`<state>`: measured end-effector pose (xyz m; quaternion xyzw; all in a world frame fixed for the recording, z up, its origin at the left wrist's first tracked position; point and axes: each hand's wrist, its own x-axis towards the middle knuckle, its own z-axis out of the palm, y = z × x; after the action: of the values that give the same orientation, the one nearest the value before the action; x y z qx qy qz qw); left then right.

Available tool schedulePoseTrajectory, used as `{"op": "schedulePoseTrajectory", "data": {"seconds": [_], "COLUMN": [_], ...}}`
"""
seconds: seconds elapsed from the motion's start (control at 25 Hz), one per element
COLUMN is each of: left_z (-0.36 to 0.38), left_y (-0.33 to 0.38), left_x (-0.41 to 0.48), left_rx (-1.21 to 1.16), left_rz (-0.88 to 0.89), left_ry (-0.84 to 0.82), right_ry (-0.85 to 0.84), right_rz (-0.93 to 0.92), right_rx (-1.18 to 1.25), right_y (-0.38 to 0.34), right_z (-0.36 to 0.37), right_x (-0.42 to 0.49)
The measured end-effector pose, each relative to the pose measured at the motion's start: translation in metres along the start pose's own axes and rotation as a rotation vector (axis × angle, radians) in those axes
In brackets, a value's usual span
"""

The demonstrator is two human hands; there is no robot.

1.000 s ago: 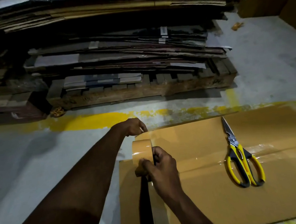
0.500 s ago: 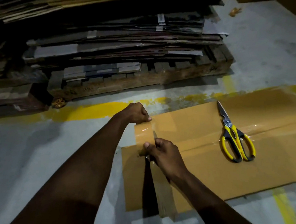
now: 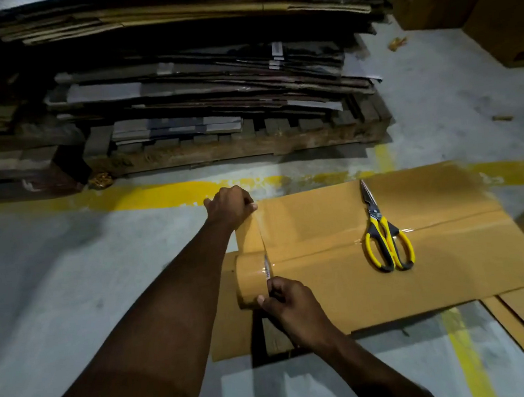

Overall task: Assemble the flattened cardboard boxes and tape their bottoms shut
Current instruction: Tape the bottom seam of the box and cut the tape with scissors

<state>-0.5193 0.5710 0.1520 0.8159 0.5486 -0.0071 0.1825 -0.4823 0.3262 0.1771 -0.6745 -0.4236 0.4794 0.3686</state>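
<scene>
Brown tape (image 3: 250, 236) runs longer now: your right hand (image 3: 293, 306) grips the roll (image 3: 252, 283), drawn nearer; left hand (image 3: 229, 206) pinches its end at the box (image 3: 328, 288) edge, fingertips hidden.

Bare floor (image 3: 67, 267) is left open beside the box (image 3: 328, 288). Its left end is crossed by tape (image 3: 249, 235), its right half by scissors (image 3: 383, 222); beyond, passage is blocked by a pallet (image 3: 248, 144).

Dim grey concrete floor (image 3: 69, 283), yellow line (image 3: 157, 194)
</scene>
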Motion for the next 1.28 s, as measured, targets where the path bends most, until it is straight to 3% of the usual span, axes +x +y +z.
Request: {"op": "schedulePoseTrajectory", "data": {"seconds": [0.16, 0.4, 0.56, 0.72, 0.76, 0.88, 0.96, 1.08, 1.16, 1.28], "left_z": [0.004, -0.002, 0.005, 0.017, 0.019, 0.018, 0.022, 0.031, 0.031, 0.024], "left_y": [0.008, -0.003, -0.032, -0.025, -0.018, -0.012, -0.018, -0.026, -0.024, -0.019], "left_x": [-0.005, -0.028, -0.121, -0.232, -0.251, -0.285, -0.291, -0.293, -0.294, -0.289], "left_rx": [-0.051, -0.080, -0.596, -1.157, -1.199, -1.057, -0.887, -0.680, -0.677, -0.807], "left_rz": [-0.147, -0.093, -0.287, -0.580, -0.563, -0.274, -0.165, -0.155, -0.152, -0.188], "left_ry": [0.035, 0.036, 0.276, 0.125, 0.100, 0.022, -0.028, 0.001, 0.016, 0.052], "right_ry": [0.005, -0.042, -0.046, -0.019, -0.004, 0.005, -0.068, -0.155, -0.154, -0.178], "right_rz": [0.023, 0.023, 0.035, 0.019, 0.006, -0.048, -0.133, -0.392, -0.432, -0.386], "right_rx": [0.062, 0.139, 0.198, 0.161, 0.137, 0.036, -0.254, -1.083, -1.220, -1.179], "right_y": [0.004, 0.006, 0.000, -0.005, -0.007, -0.012, -0.005, 0.029, 0.039, 0.037], "right_z": [0.009, 0.014, 0.006, -0.004, -0.004, -0.004, -0.015, -0.028, -0.026, -0.017], "right_x": [-0.016, -0.030, -0.037, -0.038, -0.039, -0.041, -0.042, -0.038, -0.038, -0.028]}}
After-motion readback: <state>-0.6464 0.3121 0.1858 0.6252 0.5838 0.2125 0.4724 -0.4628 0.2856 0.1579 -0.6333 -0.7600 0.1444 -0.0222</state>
